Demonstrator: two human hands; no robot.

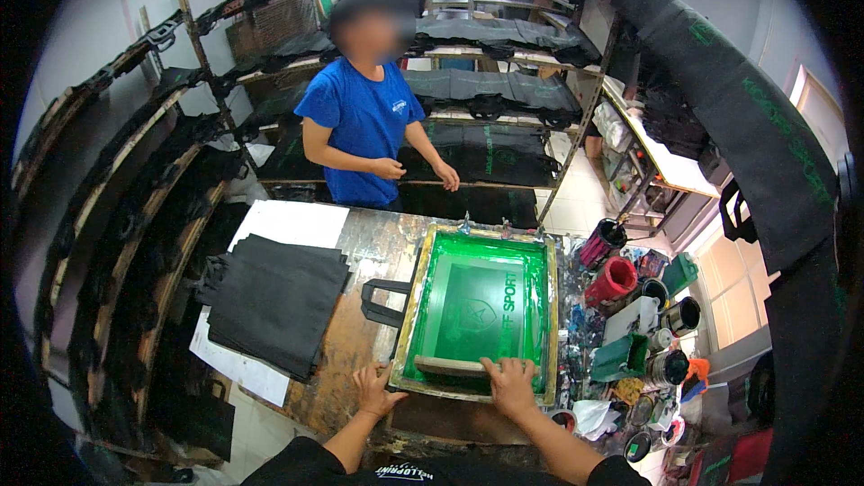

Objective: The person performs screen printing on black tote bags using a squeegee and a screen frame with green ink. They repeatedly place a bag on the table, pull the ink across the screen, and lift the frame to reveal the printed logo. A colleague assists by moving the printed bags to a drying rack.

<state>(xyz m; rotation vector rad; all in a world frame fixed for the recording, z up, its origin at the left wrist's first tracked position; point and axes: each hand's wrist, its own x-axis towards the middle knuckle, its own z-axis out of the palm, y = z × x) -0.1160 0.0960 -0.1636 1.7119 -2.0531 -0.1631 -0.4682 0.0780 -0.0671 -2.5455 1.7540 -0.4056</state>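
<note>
On the worktable lies a screen-printing frame (404, 328) with green ink spread over its mesh and a printed design showing through. My right hand (513, 387) grips the right end of a squeegee (448, 366), a long bar lying across the near end of the screen. My left hand (373, 391) rests at the frame's near left corner, fingers spread and thumb toward the edge. From under the frame's left side a black bag handle (382, 286) sticks out; the rest of that bag is hidden. Left of it, a stack of black bags (274, 301) lies on white sheets (236, 363).
Across the table stands a person in a blue shirt (364, 117). Ink pots, including a red container (612, 281) and a green tub (619, 357), crowd the right side. Racks (193, 45) with black bags surround the table, and printed black bags (765, 117) hang at right.
</note>
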